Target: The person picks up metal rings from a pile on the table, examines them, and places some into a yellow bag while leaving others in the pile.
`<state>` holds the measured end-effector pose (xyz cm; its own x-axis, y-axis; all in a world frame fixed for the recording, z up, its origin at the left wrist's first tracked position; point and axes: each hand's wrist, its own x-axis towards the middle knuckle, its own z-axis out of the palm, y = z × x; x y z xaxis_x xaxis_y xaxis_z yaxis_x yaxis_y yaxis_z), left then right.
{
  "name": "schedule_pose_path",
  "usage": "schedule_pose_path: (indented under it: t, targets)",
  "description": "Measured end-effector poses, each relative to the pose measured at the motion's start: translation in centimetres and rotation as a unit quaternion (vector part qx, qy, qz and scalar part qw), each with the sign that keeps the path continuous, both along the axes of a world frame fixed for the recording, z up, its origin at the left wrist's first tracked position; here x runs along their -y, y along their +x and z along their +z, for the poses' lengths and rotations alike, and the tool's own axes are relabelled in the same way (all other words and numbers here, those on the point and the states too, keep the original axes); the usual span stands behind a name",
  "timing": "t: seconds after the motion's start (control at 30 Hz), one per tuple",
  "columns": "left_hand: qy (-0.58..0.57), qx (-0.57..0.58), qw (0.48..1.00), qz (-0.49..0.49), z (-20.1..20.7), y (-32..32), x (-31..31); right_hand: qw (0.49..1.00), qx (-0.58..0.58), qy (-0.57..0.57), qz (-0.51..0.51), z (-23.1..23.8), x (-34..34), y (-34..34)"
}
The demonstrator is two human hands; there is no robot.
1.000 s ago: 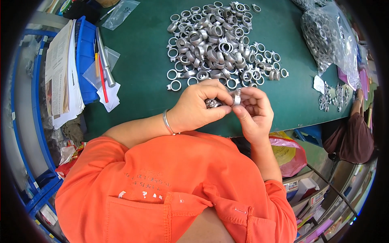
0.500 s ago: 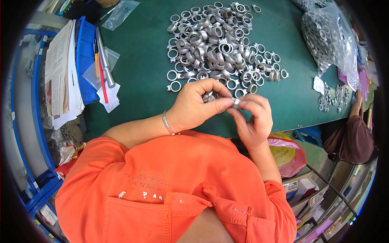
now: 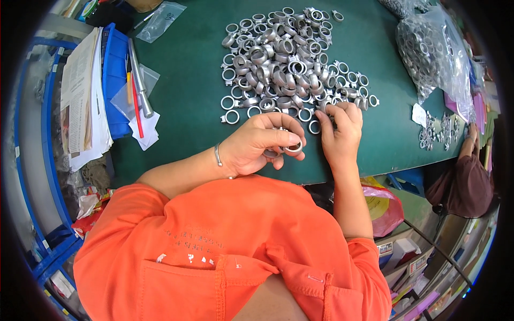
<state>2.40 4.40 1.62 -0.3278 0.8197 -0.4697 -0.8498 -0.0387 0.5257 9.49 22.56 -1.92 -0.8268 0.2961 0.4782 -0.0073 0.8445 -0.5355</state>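
A heap of grey metal rings (image 3: pixel 286 59), many with a small lug on the side, lies on the green tabletop. My left hand (image 3: pixel 262 140), wearing a silver bangle (image 3: pixel 218 155), is closed around a few metal rings (image 3: pixel 294 146) near the front of the heap. One of these shows between the thumb and fingers; the others are partly hidden in the palm. At the heap's near right edge, my right hand (image 3: pixel 342 125) has its thumb and fingers curled around a metal ring (image 3: pixel 324 106), mostly covered by the fingertips.
A blue bin (image 3: pixel 114 80) with newspapers (image 3: pixel 80 91) stands at the left, beside a metal rod (image 3: pixel 140 80) and a red pen (image 3: pixel 137 115). At the right are a clear bag of rings (image 3: pixel 428 48) and smaller metal parts (image 3: pixel 439 131). Another person's arm (image 3: pixel 471 142) reaches the table's far right.
My hands have moved apart. The right hand has gone up and right to the heap's edge; the left has turned slightly and lowered, with a ring now showing between its fingers.
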Motion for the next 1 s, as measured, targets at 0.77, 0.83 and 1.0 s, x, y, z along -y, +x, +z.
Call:
schedule_pose_path:
  t: [0.77, 0.83, 1.0]
  targets:
    - [-0.025, -0.575, 0.817, 0.040, -0.3, 0.2, -0.5, 0.779, 0.067, -0.602, 0.160, 2.4, 1.8, 2.7]
    - [-0.023, -0.603, 0.797, 0.036, -0.2, 0.2, -0.6, 0.746, 0.110, -0.627, 0.195, 2.4, 1.3, 2.8]
    - [-0.089, -0.528, 0.841, 0.075, 0.2, 0.3, -0.6, 0.717, -0.053, -0.650, 0.244, 1.6, 1.4, 2.5]
